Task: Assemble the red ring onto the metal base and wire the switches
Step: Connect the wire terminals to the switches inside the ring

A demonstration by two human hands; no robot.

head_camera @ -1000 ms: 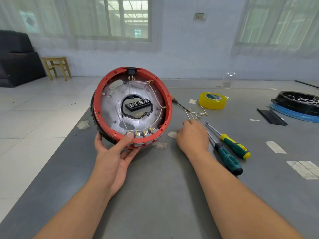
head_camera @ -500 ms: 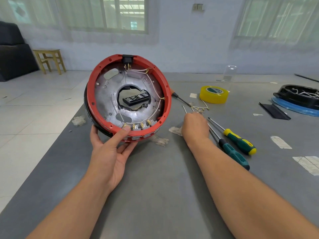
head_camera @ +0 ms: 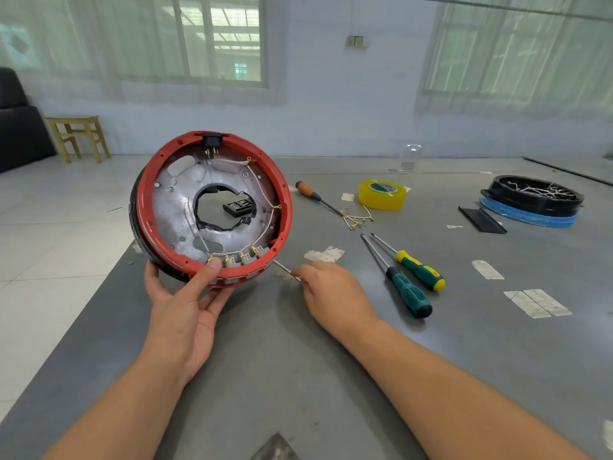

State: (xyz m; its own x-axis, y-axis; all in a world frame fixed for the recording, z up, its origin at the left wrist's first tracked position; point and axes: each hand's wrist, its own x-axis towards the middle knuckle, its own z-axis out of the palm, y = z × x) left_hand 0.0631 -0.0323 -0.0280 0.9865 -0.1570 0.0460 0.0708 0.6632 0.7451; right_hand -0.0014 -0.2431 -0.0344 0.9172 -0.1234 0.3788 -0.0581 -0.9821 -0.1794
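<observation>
While the left hand (head_camera: 185, 310) props the assembly up on edge, the notes run as follows.

Left hand: grips the lower rim from beneath, palm up, thumb pressed on the red ring (head_camera: 282, 197) right by the switches (head_camera: 237, 258).
Ring: seated around the metal base (head_camera: 172, 200), the open face turned toward the camera; the whole is tilted, raised above the near-left part of the table (head_camera: 298, 376).
Base: silvery plate with a ragged central hole edged in black; a dark ribbed part (head_camera: 238, 207) shows through the hole.
Switches: a row of four along the ring's bottom inner wall, brass terminals up, white wire (head_camera: 265, 190) running round the right inner side to a black socket (head_camera: 211, 141) at the top.
Right hand: lies knuckles-up on the table just right of the ring, fingers curled, pinching a thin metal rod (head_camera: 285, 269) whose free end points toward the ring's lower edge. Cannot tell what the rod is.
Tools: two green-handled screwdrivers (head_camera: 409, 290) side by side right of that hand, one with yellow trim; a wooden-handled screwdriver (head_camera: 310, 192) farther back.
Loose wires: a small bunch with brass ends (head_camera: 356, 220) at that screwdriver's tip.
Tape: yellow roll (head_camera: 381, 195) just behind the bunch.
Far right: black round tray (head_camera: 530, 197) holding white wires, set on a blue disc; a flat black strip (head_camera: 481, 220) beside it.
Background: wooden stool (head_camera: 78, 136) on the tiled floor.
</observation>
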